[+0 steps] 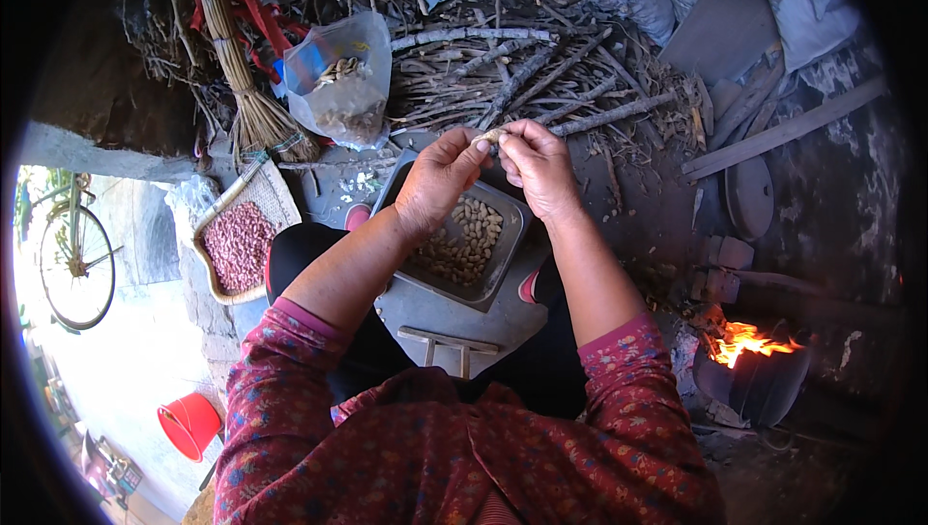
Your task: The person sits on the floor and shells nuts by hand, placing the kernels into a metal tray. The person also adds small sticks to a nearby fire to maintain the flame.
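Note:
Between the fingertips of my left hand and my right hand is one unshelled peanut, gripped from both sides. Both hands are raised above a rectangular metal tray on the floor between my feet. Unshelled peanuts lie in the tray, partly hidden by my left forearm. To the left, a woven basket scoop holds a heap of shelled pink peanut kernels. A clear plastic bag with what look like peanut shells stands beyond the tray.
A fire burns in a dark metal stove at the right. Stacked sticks and a straw broom are ahead. A wooden stool stands between my legs. At left are a red bucket and a bicycle.

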`<state>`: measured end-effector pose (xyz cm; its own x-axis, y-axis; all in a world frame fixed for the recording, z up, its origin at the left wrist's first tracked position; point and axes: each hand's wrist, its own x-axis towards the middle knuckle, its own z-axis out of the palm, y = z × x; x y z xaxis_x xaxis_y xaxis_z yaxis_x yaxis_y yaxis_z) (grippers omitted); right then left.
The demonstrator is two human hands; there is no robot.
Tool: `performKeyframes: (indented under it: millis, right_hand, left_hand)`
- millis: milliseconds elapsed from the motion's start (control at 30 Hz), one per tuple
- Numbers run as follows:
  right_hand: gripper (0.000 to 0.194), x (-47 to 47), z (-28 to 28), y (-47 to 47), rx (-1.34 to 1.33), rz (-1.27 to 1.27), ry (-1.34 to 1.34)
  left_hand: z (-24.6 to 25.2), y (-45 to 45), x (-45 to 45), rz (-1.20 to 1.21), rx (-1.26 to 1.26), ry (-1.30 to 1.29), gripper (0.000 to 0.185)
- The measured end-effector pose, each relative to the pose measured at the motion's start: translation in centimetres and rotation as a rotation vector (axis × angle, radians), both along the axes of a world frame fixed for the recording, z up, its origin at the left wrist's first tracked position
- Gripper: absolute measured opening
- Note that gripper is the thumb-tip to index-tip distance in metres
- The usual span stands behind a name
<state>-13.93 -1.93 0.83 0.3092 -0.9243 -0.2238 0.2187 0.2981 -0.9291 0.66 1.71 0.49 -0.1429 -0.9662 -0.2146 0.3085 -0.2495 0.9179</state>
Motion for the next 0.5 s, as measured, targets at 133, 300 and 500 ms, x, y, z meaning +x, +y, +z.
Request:
performKeyframes:
  millis: [133, 300, 500]
  right_hand:
    - [0.005, 0.2, -0.2, 0.1, -0.079, 0.026, 0.102]
    - [0.004, 1.0, -0.8, 0.6, -0.080, -0.043, 0.063]
    - [0.003, 1.7, -1.1, 0.7, 0.040, -0.100, -0.142]
  left_hand:
    - [-0.6, -0.1, 0.4, -0.042, 0.005, -0.043, 0.017]
    - [-0.7, -0.1, 0.1, 0.049, -0.030, -0.104, 0.017]
    - [-1.6, -0.2, -0.4, 0.132, -0.144, -0.216, 0.015]
